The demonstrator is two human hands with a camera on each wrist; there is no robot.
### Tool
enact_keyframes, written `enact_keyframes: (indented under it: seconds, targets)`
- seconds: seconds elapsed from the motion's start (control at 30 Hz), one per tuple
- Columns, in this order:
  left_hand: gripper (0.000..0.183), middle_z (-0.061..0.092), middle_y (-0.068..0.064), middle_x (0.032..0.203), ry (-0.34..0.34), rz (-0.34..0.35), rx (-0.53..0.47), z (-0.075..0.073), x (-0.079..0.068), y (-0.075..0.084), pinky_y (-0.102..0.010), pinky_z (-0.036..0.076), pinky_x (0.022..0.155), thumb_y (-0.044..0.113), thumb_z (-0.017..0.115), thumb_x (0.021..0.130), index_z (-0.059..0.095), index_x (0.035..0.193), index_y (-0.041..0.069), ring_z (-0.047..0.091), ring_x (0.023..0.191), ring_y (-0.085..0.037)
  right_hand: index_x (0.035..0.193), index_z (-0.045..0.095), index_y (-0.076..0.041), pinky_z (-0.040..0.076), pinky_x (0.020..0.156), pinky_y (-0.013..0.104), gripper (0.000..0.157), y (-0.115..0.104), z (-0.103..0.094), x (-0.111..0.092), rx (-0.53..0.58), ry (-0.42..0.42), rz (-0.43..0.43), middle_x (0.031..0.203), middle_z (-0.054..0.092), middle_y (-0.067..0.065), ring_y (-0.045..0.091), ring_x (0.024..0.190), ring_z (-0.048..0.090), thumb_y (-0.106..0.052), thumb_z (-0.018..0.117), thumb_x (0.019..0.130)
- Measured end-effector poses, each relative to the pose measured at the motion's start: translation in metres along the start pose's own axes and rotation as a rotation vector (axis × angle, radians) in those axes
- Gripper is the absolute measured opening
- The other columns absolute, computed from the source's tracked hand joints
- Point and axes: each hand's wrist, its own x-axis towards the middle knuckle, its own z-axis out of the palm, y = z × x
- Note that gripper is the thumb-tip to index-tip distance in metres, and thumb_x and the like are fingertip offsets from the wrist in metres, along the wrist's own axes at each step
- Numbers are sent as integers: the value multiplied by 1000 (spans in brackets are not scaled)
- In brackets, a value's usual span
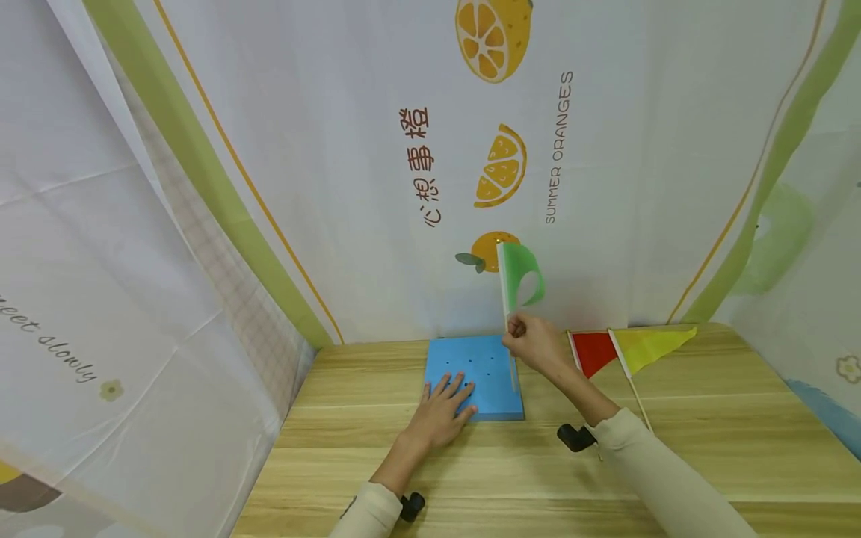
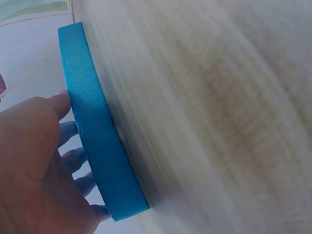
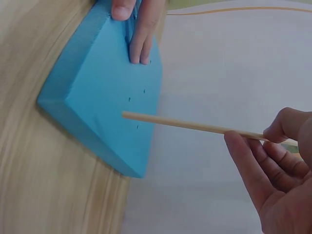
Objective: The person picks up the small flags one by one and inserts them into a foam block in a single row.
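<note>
A blue foam block [image 1: 498, 403] with several small holes in its top lies on the table. My left hand [image 1: 440, 415] rests on its near left part, fingers spread and fairly straight; in the left wrist view the fingertips press on the block's [image 2: 95, 126] upper face. Between thumb and fingers, my right hand [image 1: 534, 345] pinches the wooden stick of a small green flag [image 1: 521, 273], held over the block's right side. The stick [image 3: 180, 124] points its bare lower end toward the block's top, as the right wrist view shows, and that end stands apart from the holes.
To the right of the block, a red flag [image 1: 593, 353] and a yellow flag [image 1: 649, 347] lie on the wooden table [image 1: 726, 448], partly behind the right forearm. A white curtain [image 1: 363, 224] printed with oranges hangs at the table's back edge.
</note>
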Motion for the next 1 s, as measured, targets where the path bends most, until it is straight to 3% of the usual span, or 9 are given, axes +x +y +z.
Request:
enact_keyframes:
  seconds: [0.73,1.0]
  targets:
    - [59,31,-9,176,7,0,14,4,0,-1,-67,22,130,46,49,113,43,165,20,26,164,-36,94,66,-5,61,62,32,6,-22,16,19,7,16,-81,88,76,12,17,69,75,-10,67,97]
    - [59,30,-9,177,-3,-4,-2,2,1,-1,-67,21,131,46,49,113,43,166,20,25,165,-36,93,66,-8,55,60,30,6,-29,21,25,-24,23,-89,86,75,9,15,67,71,-11,66,98]
